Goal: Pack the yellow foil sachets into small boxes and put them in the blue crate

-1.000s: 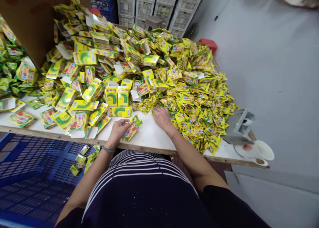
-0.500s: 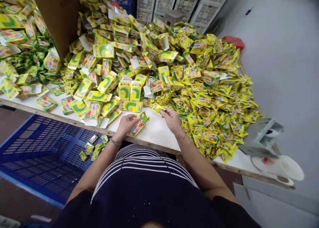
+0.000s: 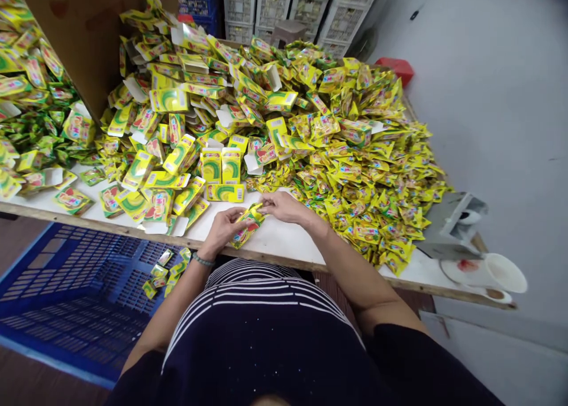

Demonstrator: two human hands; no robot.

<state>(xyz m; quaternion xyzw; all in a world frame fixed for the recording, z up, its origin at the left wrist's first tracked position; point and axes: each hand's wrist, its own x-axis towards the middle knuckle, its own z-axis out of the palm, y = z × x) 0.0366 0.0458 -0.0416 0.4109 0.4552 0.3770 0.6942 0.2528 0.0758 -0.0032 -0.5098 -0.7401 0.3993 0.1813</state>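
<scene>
Near the table's front edge, my left hand [image 3: 222, 231] is closed round a small yellow and green printed box [image 3: 247, 229], which lies tilted. My right hand [image 3: 284, 208] pinches a small yellow packet [image 3: 256, 207] at the far upper end of that box. How deep the packet sits in the box is hidden by the fingers. Just beyond my hands, two boxes [image 3: 221, 167] stand upright behind a box lying flat [image 3: 225, 193]. A large heap of yellow packets [image 3: 364, 175] spreads to the right of my right hand.
More printed boxes [image 3: 177, 98] are piled at the back left, beside a brown cardboard panel [image 3: 75, 33]. A blue crate [image 3: 57, 264] below the table's left edge holds several small boxes [image 3: 158, 271]. A grey stand [image 3: 452, 225] and white bowl [image 3: 506, 273] sit at the right.
My right hand has moved left with the yellow packet, from beside the heap to the end of the box. My left hand still holds the box; the whole view has shifted slightly.
</scene>
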